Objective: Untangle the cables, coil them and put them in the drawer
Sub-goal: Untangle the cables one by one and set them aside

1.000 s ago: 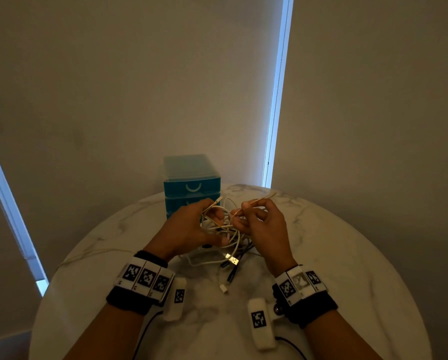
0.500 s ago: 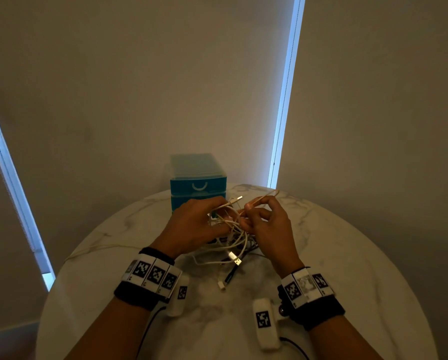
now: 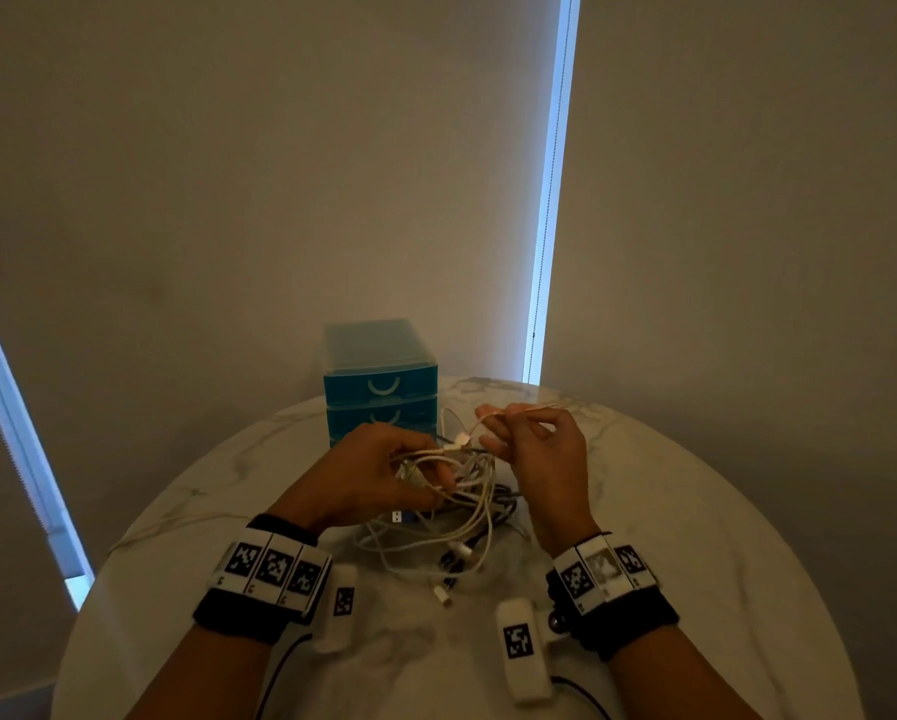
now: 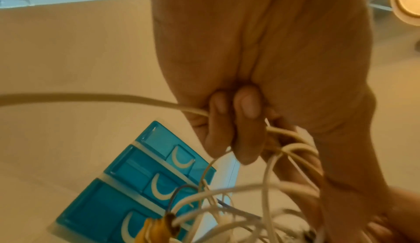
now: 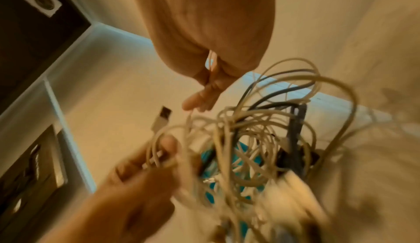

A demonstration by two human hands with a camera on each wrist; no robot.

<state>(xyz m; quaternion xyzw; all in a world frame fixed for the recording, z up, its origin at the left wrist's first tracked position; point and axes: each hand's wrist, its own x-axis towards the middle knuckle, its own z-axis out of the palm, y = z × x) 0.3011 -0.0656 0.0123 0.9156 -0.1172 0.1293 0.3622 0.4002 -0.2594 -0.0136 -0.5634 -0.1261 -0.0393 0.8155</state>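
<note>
A tangle of white and dark cables (image 3: 467, 506) (image 5: 261, 139) hangs between my hands over the round marble table (image 3: 695, 537). My left hand (image 3: 384, 475) (image 4: 238, 130) grips a bunch of the white strands with curled fingers. My right hand (image 3: 529, 444) (image 5: 204, 88) is raised to the right of the bundle and pinches one thin white cable (image 3: 519, 407), pulling it up out of the tangle. A white USB plug (image 5: 162, 119) sticks out near the left hand's fingers. The blue drawer unit (image 3: 381, 381) (image 4: 141, 189) stands behind the hands, all drawers closed.
Loose cable ends and plugs (image 3: 441, 595) trail onto the table in front of the bundle. One white cable (image 3: 176, 524) runs off to the table's left edge. Closed blinds and a wall stand right behind the table.
My hands have moved apart: the right hand lifted and pulled its thin cable up and to the right, while the left kept hold of the bundle, which has loosened and spread.
</note>
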